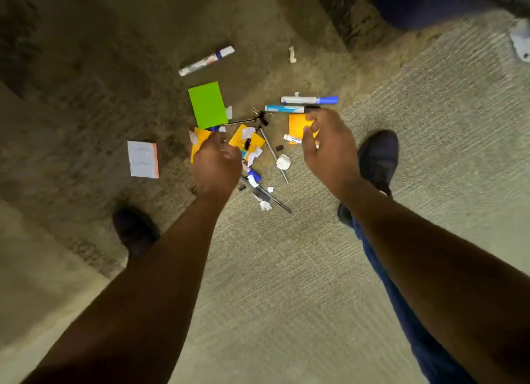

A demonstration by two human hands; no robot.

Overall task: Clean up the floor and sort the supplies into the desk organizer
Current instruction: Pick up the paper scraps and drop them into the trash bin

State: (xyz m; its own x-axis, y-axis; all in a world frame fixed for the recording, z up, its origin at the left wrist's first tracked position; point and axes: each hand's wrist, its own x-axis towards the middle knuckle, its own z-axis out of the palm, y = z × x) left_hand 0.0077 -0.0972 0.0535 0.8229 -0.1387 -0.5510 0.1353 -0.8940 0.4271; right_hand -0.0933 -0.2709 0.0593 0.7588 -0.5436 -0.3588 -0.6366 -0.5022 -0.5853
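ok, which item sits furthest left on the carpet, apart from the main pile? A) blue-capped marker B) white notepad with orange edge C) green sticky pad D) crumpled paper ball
B: the white notepad with orange edge lies alone on the carpet, left of the left hand, while the green sticky pad, blue-capped marker and crumpled paper ball all sit further right.

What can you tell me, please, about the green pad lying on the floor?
The green pad is a bright lime, rectangular block of what looks like sticky notes, lying flat on the carpet with its plain top face up, slightly rotated. It sits in shadow at the upper edge of the pile, beyond the left hand, which does not touch it. A small white scrap lies against its right edge.
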